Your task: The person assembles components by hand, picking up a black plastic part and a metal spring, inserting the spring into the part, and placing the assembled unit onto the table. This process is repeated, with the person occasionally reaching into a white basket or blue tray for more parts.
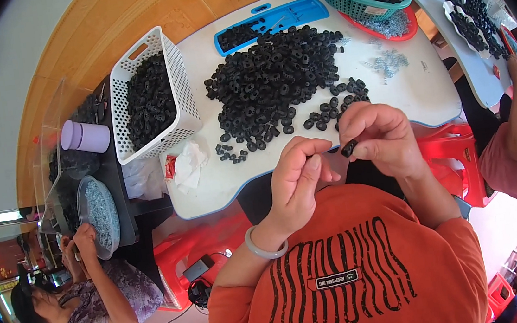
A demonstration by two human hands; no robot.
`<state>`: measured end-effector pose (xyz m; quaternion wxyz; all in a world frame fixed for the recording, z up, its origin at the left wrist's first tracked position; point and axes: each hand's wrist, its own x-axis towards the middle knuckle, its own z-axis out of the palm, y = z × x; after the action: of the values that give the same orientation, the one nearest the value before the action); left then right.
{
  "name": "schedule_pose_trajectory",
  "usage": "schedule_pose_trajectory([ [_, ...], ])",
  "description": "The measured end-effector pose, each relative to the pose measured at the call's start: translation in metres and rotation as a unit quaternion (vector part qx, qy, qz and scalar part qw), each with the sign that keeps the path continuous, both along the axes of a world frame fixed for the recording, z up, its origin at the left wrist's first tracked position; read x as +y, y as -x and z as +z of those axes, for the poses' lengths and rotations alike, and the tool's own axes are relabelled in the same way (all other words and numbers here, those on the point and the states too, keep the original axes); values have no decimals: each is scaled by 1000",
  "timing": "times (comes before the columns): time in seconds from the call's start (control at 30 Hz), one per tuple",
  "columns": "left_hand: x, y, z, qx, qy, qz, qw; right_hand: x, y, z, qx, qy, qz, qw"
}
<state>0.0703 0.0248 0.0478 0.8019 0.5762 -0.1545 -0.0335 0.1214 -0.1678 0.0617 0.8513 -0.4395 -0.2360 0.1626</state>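
Note:
My right hand pinches a small black plastic part between thumb and fingers, above the near edge of the white table. Just left of it, my left hand has its thumb and forefinger pressed together; whatever they hold, if anything, is too small to make out. The two hands are close, fingertips nearly meeting. Beyond them a large heap of small black ring-like parts covers the middle of the table. A looser group of such parts lies just past my right hand.
A white perforated basket of black parts stands left, by a crumpled tissue. Behind the heap lies a blue tray. A green basket sits over a red dish at far right. Co-workers sit on both sides.

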Motion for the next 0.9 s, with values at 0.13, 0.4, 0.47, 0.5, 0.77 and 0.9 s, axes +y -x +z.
schedule_pose_trajectory([
  [0.13, -9, 3, -6, -40, -56, 50, 996, 24, 15, -12, 80, -60, -56, 993],
  [0.4, -18, 0, -21, -65, -101, 173, 978, 41, 28, -21, 156, -53, -88, 982],
  [0.47, -18, 1, -20, -67, -106, 178, 976, 38, 28, -23, 144, -30, -90, 985],
  [0.5, -18, 1, -20, -63, -98, 176, 977, 35, 27, -26, 112, 9, -116, 987],
  [0.77, -7, -3, -20, 3, -17, 130, 991, -77, -39, -82, -34, 362, -429, 827],
  [0.9, -8, 1, -21, 40, -39, 87, 995, -164, -81, -90, -117, 541, -553, 623],
])
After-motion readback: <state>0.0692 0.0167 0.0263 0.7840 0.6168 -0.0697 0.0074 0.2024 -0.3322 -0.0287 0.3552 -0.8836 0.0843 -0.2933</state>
